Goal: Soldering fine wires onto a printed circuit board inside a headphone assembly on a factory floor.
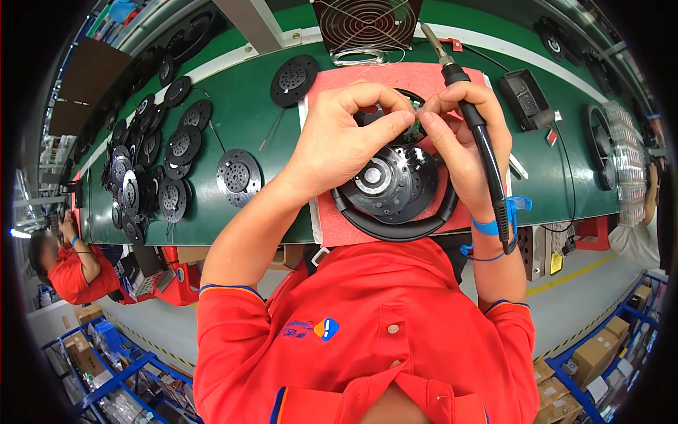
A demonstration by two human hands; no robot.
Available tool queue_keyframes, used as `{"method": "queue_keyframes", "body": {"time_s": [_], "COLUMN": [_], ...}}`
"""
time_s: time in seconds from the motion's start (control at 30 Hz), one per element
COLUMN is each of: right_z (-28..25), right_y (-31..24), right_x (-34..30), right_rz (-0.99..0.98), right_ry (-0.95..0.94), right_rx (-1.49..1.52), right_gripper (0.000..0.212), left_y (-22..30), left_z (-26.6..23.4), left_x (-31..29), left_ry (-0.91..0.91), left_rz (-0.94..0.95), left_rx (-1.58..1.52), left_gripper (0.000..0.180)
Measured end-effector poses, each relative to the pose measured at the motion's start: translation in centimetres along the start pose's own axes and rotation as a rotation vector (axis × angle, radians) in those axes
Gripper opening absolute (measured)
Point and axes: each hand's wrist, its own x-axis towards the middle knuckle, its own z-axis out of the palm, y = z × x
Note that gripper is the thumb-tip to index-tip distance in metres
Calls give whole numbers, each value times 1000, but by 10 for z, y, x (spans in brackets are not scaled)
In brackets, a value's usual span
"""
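My left hand (342, 138) is closed in a pinch over a small green circuit board (415, 129) inside a black round housing (407, 95). What its fingertips grip is too small to make out. My right hand (470, 145) holds a soldering iron (479, 134), tip pointing up and away, with its cord end near my wrist. Thumb and forefinger of that hand also pinch beside the board, close to the left fingertips. Below the hands lie a shiny black round part (385, 180) and a curved black band (395, 232), on a pink foam mat (328, 225).
Several black perforated discs (183, 145) with thin wires are spread and piled on the green table (282, 205) at the left. A fan with a wire guard (367, 25) stands behind the mat. A black tray (524, 99) and stacked clear plastic trays (628, 162) are at the right. A co-worker (81, 272) sits far left.
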Motion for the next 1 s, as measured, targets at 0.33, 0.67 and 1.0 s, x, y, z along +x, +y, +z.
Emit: {"method": "queue_keyframes", "body": {"time_s": [0.33,0.67,1.0], "right_z": [-4,-41,-42], "right_y": [-3,-14,-2], "right_x": [-4,-6,-7], "right_rz": [-152,-298,-508], "right_ry": [28,116,14], "right_rx": [-318,-500,-380], "right_gripper": [22,44,37], "left_y": [-12,-34,-30], "left_z": [-1,-6,-6], "left_x": [15,31,32], "left_ry": [47,-98,-172], "left_rz": [159,25,-33], "left_rx": [441,491,538], "left_gripper": [10,14,13]}}
